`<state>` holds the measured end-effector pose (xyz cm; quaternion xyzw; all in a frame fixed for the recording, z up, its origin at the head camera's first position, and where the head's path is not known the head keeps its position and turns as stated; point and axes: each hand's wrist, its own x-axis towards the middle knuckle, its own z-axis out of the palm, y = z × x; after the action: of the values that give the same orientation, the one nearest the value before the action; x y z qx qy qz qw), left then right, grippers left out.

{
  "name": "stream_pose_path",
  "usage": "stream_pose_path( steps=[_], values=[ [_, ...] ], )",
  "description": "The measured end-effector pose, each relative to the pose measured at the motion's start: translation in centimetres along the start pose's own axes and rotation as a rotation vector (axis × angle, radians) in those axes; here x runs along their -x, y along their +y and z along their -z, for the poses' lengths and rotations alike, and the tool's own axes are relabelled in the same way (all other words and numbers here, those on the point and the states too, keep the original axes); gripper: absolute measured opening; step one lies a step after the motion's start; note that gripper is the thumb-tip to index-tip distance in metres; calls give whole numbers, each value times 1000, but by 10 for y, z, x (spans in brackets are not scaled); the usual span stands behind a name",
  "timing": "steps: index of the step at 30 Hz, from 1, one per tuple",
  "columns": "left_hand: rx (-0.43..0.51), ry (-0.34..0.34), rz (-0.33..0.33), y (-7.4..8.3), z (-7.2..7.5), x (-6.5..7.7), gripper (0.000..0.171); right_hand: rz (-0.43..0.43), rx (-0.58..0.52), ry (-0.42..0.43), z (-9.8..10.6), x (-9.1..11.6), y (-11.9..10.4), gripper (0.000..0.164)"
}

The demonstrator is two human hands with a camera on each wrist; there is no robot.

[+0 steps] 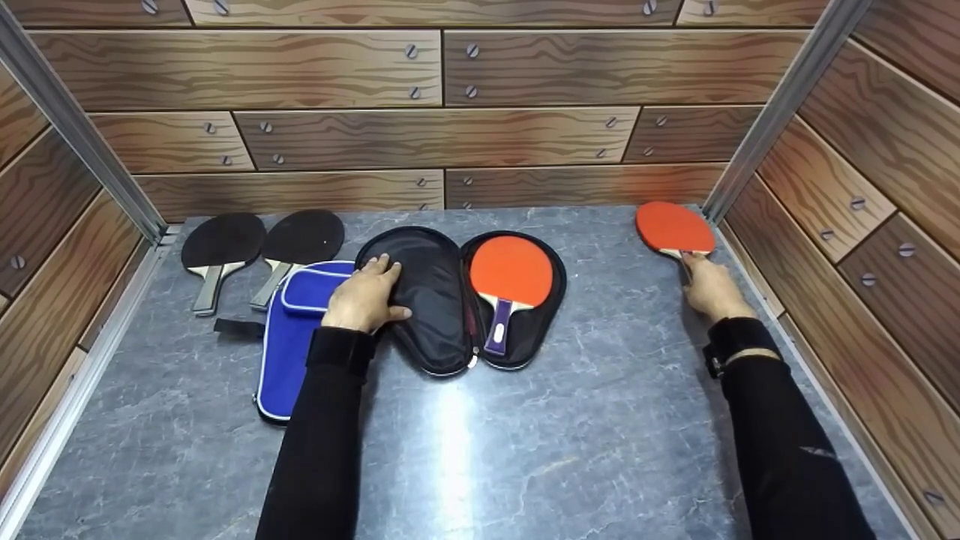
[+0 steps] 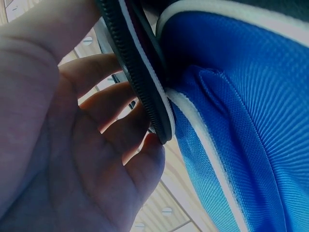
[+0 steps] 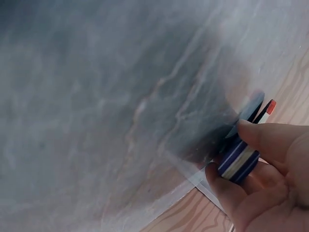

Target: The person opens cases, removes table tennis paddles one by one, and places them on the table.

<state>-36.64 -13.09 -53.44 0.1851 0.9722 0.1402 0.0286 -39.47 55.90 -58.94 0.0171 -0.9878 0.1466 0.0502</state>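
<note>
My left hand (image 1: 362, 298) rests on the left half of an open black zip case (image 1: 431, 300), fingers spread over its edge and thumb on its inner face. In the left wrist view, the zipper edge (image 2: 145, 82) crosses in front of the fingertips. Inside the right half of that case lies a table tennis paddle (image 1: 511, 271) with orange-red rubber and a purple handle. Over at the right, my right hand (image 1: 712, 289) grips the handle of another orange-red paddle (image 1: 675, 227). The right wrist view shows its purple-striped handle end (image 3: 239, 162) between thumb and fingers.
A blue case with white piping (image 1: 289, 367) lies partly under my left forearm, its black strap (image 1: 238, 328) sticking out leftward. Two black paddles (image 1: 223, 238) (image 1: 304, 236) lie at the back left. Wood-patterned walls (image 1: 450, 75) enclose the grey marbled table (image 1: 585, 450).
</note>
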Motion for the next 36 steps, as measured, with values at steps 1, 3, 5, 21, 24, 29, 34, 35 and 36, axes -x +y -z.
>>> stream_pose_path(
  steps=[1,3,5,21,24,29,34,35,36],
  values=[
    [-1,1,0,0,0,0,100,0,-9,-22,-2,-2,4,77],
    [0,5,0,0,0,0,100,-9,-2,-45,-1,-1,1,77],
    [2,10,1,0,0,0,100,-20,12,-57,12,9,-22,75],
    [-17,-5,6,-4,-5,-5,101,-1,-8,4,73,48,-141,63],
    [-17,-12,10,-4,-5,-5,101,19,-5,10,75,47,-149,64],
    [-18,-9,11,-3,-4,-4,101,69,-8,22,75,47,-164,63],
    [-22,2,7,-3,-5,-4,101,127,-11,43,75,46,-179,62],
    [-21,2,7,-3,-5,-4,101,137,-9,45,75,46,-181,62],
    [-19,1,7,-3,-4,-4,101,149,-7,50,75,46,-184,62]
  ],
)
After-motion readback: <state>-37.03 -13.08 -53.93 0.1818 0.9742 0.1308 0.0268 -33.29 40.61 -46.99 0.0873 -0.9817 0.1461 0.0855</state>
